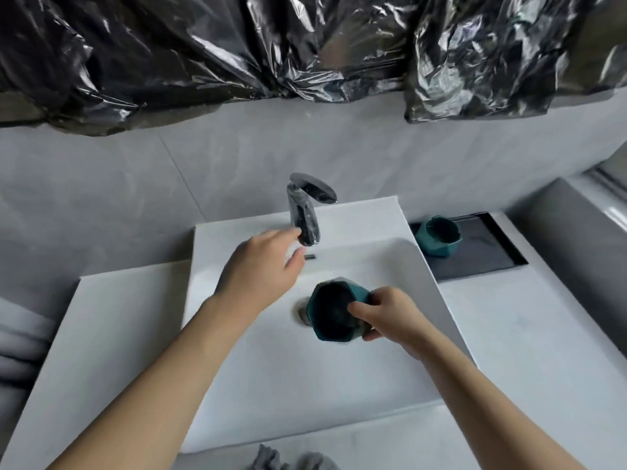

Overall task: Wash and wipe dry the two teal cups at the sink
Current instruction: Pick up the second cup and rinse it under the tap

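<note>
Shiny black plastic sheeting (305,45) hangs across the top of the view, at twelve o'clock, over a grey wall (135,171). Below it sits a white sink (271,385) set in a pale worktop (543,334).

At the back of the sink stands a dark, shiny tap (305,212). The left hand (261,269) reaches up toward it. Its fingers (288,237) are spread and loose, holding nothing, and the fingertips are right at the tap's spout. Whether they touch it is hard to tell.

The right hand (390,317) is over the middle of the sink. Its fingers (359,308) are closed around one teal cup (336,310). The thumb is tucked inside the rim and the other fingers wrap the outside. The cup is tipped on its side, so its dark open mouth faces the camera. It has flat, angled sides. Just behind it, toward nine o'clock, the round drain (302,312) peeks out.

The second teal cup (437,240) sits well apart, toward two o'clock, on a black tray (485,256) on the worktop beside the sink. Its mouth tilts toward the camera.

At six o'clock, on the near edge, lies a bit of grey cloth (285,461).
</note>
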Demonstrator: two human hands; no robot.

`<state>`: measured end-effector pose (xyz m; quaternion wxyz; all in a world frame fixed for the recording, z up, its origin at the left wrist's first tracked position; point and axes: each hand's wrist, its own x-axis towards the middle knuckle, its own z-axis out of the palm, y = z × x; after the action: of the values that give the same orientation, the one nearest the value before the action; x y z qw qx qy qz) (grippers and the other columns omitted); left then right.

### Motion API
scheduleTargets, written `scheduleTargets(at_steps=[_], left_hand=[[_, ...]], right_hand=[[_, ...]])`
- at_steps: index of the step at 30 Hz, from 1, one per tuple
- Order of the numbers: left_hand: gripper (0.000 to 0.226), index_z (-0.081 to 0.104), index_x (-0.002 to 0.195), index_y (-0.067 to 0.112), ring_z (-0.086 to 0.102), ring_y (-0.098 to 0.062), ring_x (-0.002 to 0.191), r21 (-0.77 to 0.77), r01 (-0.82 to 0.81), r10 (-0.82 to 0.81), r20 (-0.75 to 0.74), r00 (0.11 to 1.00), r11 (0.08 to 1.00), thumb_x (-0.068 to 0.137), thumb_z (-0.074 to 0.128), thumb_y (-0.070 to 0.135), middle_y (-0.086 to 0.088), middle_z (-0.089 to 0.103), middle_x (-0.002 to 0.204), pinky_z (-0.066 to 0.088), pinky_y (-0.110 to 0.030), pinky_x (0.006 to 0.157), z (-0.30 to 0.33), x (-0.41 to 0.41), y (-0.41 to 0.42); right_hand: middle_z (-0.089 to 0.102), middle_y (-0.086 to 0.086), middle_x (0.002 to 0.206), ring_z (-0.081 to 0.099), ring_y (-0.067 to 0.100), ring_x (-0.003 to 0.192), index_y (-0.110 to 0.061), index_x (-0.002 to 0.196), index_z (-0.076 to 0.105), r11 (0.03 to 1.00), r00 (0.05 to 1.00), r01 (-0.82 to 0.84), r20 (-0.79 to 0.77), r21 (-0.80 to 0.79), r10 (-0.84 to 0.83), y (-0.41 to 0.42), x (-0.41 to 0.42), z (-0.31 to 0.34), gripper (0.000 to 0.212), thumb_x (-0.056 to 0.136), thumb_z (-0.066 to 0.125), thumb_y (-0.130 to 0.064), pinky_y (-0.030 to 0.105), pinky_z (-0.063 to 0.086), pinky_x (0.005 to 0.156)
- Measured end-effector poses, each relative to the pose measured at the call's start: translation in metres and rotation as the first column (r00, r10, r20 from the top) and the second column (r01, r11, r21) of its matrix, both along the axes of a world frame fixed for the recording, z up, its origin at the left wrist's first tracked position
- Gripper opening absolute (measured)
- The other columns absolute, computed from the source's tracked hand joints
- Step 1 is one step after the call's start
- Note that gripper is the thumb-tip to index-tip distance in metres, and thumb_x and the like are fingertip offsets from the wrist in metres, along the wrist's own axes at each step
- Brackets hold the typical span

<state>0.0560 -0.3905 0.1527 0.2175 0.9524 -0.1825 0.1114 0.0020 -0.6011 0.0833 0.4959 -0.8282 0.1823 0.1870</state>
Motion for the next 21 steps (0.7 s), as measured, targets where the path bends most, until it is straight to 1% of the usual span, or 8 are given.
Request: scheduleTargets(at_steps=[4, 6, 8, 10, 14, 17, 19, 21], left_hand=[[0.056, 0.045, 0.142, 0.012, 0.048, -0.026, 0.129, 0.094, 0.011, -0.008, -0.024, 1.000, 0.996, 0.091, 0.061, 0.030, -0.002, 0.047, 0.148, 0.042, -0.037, 0.099, 0.015, 0.037, -0.038], [0.067, 0.036, 0.146, 0.009, 0.038, -0.026, 0.137, 0.193, 0.008, -0.001, -0.039, 0.999, 0.981, 0.090, 0.061, 0.035, -0.004, 0.038, 0.153, 0.038, -0.038, 0.107, 0.014, 0.060, -0.053], [0.067, 0.037, 0.144, 0.007, 0.039, -0.027, 0.135, 0.285, -0.015, 0.014, 0.006, 1.000, 0.958, 0.090, 0.060, 0.039, -0.007, 0.045, 0.146, 0.039, -0.039, 0.106, 0.009, 0.076, -0.064], [0.061, 0.045, 0.137, 0.005, 0.049, -0.032, 0.123, 0.351, -0.048, 0.013, 0.101, 0.995, 0.935, 0.089, 0.060, 0.038, -0.010, 0.057, 0.133, 0.044, -0.040, 0.099, 0.004, 0.085, -0.068], [0.038, 0.067, 0.107, 0.005, 0.067, -0.031, 0.088, 0.426, -0.100, -0.052, 0.330, 0.943, 0.899, 0.080, 0.067, 0.032, -0.009, 0.071, 0.101, 0.055, -0.035, 0.069, -0.005, 0.096, -0.062], [0.038, 0.068, 0.101, 0.008, 0.068, -0.028, 0.079, 0.491, -0.094, -0.105, 0.363, 0.926, 0.866, 0.085, 0.052, 0.039, -0.005, 0.071, 0.093, 0.054, -0.033, 0.058, -0.002, 0.100, -0.058], [0.039, 0.065, 0.100, 0.010, 0.065, -0.031, 0.080, 0.417, -0.073, -0.069, 0.316, 0.946, 0.906, 0.092, 0.046, 0.042, -0.005, 0.070, 0.094, 0.051, -0.034, 0.059, 0.004, 0.102, -0.056], [0.031, 0.060, 0.097, 0.011, 0.060, -0.033, 0.080, 0.260, -0.066, 0.000, 0.247, 0.969, 0.963, 0.096, 0.051, 0.040, -0.003, 0.068, 0.092, 0.045, -0.035, 0.064, 0.009, 0.108, -0.051]], right_hand=[[0.068, 0.005, 0.065, 0.074, 0.024, 0.059, -0.001, 0.081, 0.068, 0.984, 0.986, 0.165, 0.019, 0.069, -0.167, -0.017, 0.008, -0.010, 0.028, 0.079, 0.067, -0.028, 0.037, 0.060, 0.067], [0.067, 0.005, 0.065, 0.074, 0.027, 0.061, -0.001, 0.079, 0.067, 0.976, 0.979, 0.195, 0.036, 0.097, -0.199, -0.020, 0.017, -0.008, 0.026, 0.080, 0.067, -0.027, 0.039, 0.061, 0.067], [0.067, 0.007, 0.065, 0.074, 0.029, 0.063, 0.000, 0.080, 0.068, 0.969, 0.975, 0.208, 0.051, 0.131, -0.216, -0.020, 0.027, -0.006, 0.027, 0.079, 0.067, -0.027, 0.042, 0.062, 0.070], [0.067, 0.007, 0.067, 0.074, 0.029, 0.064, 0.001, 0.080, 0.068, 0.961, 0.973, 0.215, 0.048, 0.172, -0.227, -0.019, 0.035, -0.006, 0.027, 0.079, 0.067, -0.026, 0.046, 0.063, 0.073], [0.067, 0.005, 0.065, 0.074, 0.025, 0.062, -0.001, 0.077, 0.067, 0.965, 0.982, 0.168, 0.047, 0.202, -0.181, -0.013, 0.045, -0.009, 0.027, 0.078, 0.067, -0.028, 0.049, 0.062, 0.074], [0.062, -0.002, 0.056, 0.073, 0.024, 0.060, -0.006, 0.071, 0.062, 0.962, 0.985, 0.153, 0.048, 0.227, -0.168, -0.008, 0.052, -0.012, 0.025, 0.078, 0.067, -0.029, 0.051, 0.061, 0.074], [0.060, -0.005, 0.052, 0.070, 0.019, 0.054, -0.005, 0.070, 0.062, 0.953, 0.982, 0.159, 0.054, 0.259, -0.178, -0.006, 0.054, -0.015, 0.025, 0.078, 0.067, -0.028, 0.053, 0.061, 0.073], [0.060, -0.006, 0.053, 0.068, 0.017, 0.052, -0.003, 0.073, 0.064, 0.942, 0.980, 0.163, 0.064, 0.292, -0.189, -0.003, 0.056, -0.016, 0.024, 0.079, 0.068, -0.027, 0.054, 0.061, 0.073]])
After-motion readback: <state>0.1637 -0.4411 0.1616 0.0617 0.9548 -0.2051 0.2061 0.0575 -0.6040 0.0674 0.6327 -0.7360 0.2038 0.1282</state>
